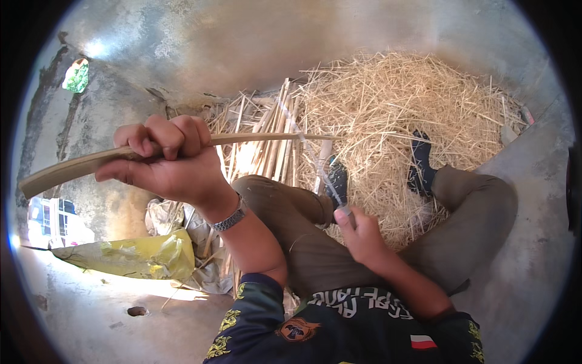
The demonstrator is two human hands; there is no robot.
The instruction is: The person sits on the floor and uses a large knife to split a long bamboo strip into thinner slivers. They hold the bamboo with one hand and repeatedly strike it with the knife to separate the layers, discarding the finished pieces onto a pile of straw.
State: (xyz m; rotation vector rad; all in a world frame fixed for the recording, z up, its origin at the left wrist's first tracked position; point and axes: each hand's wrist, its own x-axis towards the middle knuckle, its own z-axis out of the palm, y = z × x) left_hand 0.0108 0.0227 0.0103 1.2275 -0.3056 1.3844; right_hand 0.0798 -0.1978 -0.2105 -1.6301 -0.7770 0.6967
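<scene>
My left hand [173,151] is raised at the left, its fingers wrapped round a long, slightly curved strip of bamboo [70,171]. One end of the strip sticks out past my thumb; the thinner end runs right, over the straw-like shavings. Lower and to the right, my right hand [367,236] is closed on the grip of a long, thin-bladed knife [324,173]. The blade slants up and left, crossing the strip near its thin end in this view. Whether blade and strip touch, I cannot tell.
A broad heap of pale shavings [388,91] lies against the far wall, around my feet. Several split strips [270,158] are bundled left of it. A yellow-green plastic sack [139,258] lies at the left. The floor has a small hole [137,311].
</scene>
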